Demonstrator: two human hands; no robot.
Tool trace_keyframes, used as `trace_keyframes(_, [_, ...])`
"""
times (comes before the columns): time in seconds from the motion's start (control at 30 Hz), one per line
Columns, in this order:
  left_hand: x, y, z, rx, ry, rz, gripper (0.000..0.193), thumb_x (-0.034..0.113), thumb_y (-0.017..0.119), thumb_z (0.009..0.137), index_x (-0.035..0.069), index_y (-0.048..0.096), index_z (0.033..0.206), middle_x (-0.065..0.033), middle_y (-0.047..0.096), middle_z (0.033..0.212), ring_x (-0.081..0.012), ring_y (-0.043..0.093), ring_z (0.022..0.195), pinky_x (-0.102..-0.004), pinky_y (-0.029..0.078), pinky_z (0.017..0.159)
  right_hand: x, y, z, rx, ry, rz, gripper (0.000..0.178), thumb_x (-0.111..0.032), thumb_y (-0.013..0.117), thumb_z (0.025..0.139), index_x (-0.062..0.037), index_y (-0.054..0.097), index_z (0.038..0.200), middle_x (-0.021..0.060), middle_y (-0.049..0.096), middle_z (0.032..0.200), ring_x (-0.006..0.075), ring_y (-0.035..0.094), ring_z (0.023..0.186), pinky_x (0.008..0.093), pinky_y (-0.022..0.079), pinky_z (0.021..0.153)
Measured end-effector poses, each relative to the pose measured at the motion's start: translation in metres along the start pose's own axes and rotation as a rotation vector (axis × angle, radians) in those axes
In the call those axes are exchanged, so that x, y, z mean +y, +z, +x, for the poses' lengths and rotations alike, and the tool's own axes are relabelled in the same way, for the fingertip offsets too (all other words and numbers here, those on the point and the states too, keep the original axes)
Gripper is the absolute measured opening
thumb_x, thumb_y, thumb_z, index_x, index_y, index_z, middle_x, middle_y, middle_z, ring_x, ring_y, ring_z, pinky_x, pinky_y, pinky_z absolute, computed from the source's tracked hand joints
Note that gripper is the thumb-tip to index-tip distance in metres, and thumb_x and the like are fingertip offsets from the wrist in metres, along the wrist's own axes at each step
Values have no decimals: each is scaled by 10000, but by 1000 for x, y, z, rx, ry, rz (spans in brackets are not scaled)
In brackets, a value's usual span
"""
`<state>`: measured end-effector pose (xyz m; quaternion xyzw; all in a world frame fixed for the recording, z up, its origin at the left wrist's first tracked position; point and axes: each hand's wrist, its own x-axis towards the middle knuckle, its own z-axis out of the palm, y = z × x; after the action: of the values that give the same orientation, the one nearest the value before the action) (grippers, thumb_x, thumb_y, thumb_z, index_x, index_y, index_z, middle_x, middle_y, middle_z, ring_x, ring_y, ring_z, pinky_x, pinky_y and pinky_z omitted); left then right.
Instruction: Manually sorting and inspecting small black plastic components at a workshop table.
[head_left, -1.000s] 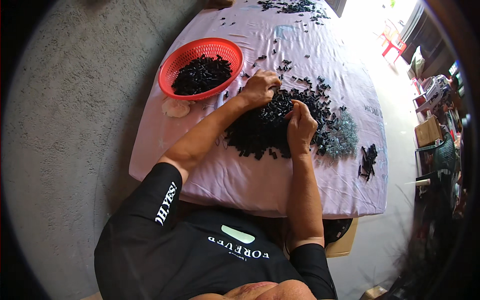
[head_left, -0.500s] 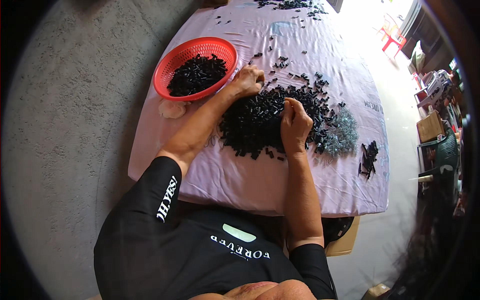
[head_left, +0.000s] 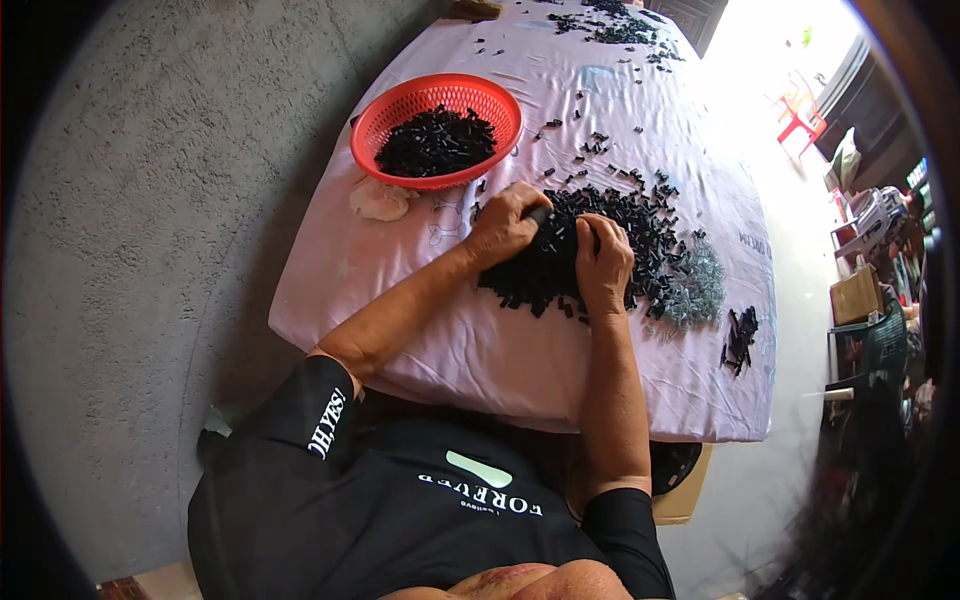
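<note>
A heap of small black plastic pieces (head_left: 540,275) lies on the table. My left hand (head_left: 506,226) is at the heap's left side, its fingers curled in and closed. Something dark shows at its fingertips, too small to name. Over the middle of the heap, my right hand (head_left: 604,262) has its thumb and fingers pinched together; whatever they hold is hidden. Only a small gap separates the two hands. Beyond my left hand stands a red plastic basket (head_left: 508,112), partly filled with similar black pieces.
A pile of clear, thin small parts (head_left: 697,287) adjoins the heap's right side. Farther right lies a small group of longer black pieces (head_left: 740,340). More black pieces (head_left: 620,30) are scattered at the table's far end. A pale cloth-like bundle (head_left: 382,199) sits beside the basket.
My left hand has come back from beside the basket to the heap, nearer my right hand. My right hand stays pinched over the heap. The whole view has shifted slightly.
</note>
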<state>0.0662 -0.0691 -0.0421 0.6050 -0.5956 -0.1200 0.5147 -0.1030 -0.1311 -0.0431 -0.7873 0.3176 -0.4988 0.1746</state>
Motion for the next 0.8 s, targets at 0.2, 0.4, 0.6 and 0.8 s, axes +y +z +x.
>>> trace_keyframes(0.2, [26,6,-14,-39,309,26,262,-66,526,746,17,600,983,-151,581,993,-337,559,1001,-406,426,928,-2,2,-3,-8,-42,11,89,-129,620,872,-53,667,869,106,658,894,296,622,838,383,501,756])
trace_keyframes(0.4, [26,11,-20,-87,404,70,315,-41,529,744,31,567,1048,-160,582,1048,-349,540,1069,-445,405,962,-4,2,-3,-5,-20,19,89,-101,600,884,-38,643,839,118,632,837,307,606,791,392,485,714])
trace_keyframes(0.6, [-19,5,46,-124,214,116,335,1,478,775,21,597,1087,-177,582,1149,-332,525,1149,-414,377,1029,-9,-3,-1,-22,70,14,188,-144,505,952,-24,631,882,123,628,813,299,608,793,392,478,719])
trace_keyframes(0.8, [-41,21,77,-326,-77,240,311,162,499,874,84,641,1139,-142,584,1199,-313,499,1188,-398,351,1048,9,6,-1,203,211,186,334,-263,422,1008,-4,633,1019,146,651,946,285,631,902,368,481,819])
